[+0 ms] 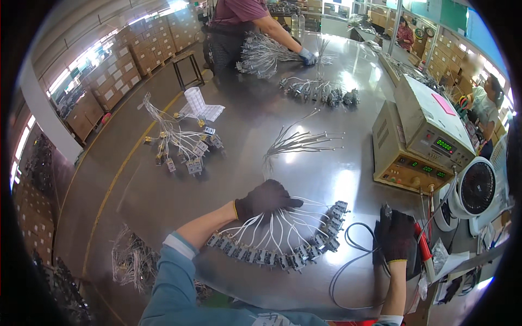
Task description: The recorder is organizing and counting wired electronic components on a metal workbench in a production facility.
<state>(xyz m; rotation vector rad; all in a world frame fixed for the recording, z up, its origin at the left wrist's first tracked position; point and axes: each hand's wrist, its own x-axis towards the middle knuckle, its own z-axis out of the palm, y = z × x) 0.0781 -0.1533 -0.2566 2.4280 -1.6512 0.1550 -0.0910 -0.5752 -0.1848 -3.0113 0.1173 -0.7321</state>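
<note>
My left hand (265, 200), in a black glove, is closed round the middle of a bundle of white wires (270, 231). The wires' loose ends (307, 142) spread out beyond the hand. On the near side they fan out to an arc of small grey connector blocks (266, 255) lying on the metal table. My right hand (393, 234), also black-gloved, is at the table's right side, fingers curled. A small dark tip shows above its fingers; what it grips is hidden. A dark cable (348, 244) loops beside it, and a red-and-white probe handle (424, 247) lies next to it.
Two stacked test meters (424, 136) and a white fan (476, 185) stand at right. Another wire bunch with blocks (185, 141) and a white label roll (194, 100) lie at left. Across the table, a co-worker's gloved hand (307, 56) touches more wires.
</note>
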